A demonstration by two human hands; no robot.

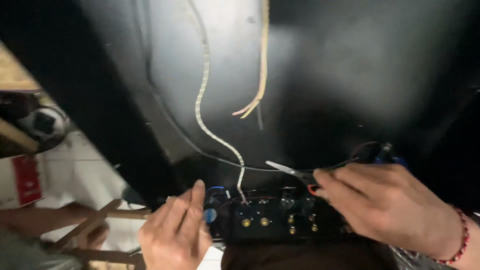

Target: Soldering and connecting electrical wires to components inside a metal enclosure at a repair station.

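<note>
Head view: right hand (390,207) holds scissors (292,172).

The scissors (290,172) show bare, shiny metal blades. The big panel (325,65) is smooth black with a dull sheen, perhaps painted metal. Brass-coloured knobs (264,221) gleam. Matt wooden slats (95,220) lie beside glossy white floor tiles (75,170).

I have only the one view here, from the camera on the person's head, tilted down and forward at close range over a dark panel (310,75). Both hands enter from the bottom edge, the left hand (175,235) low centre-left and the right hand (390,205) lower right. A tiled floor (75,170) shows at the left edge.
</note>
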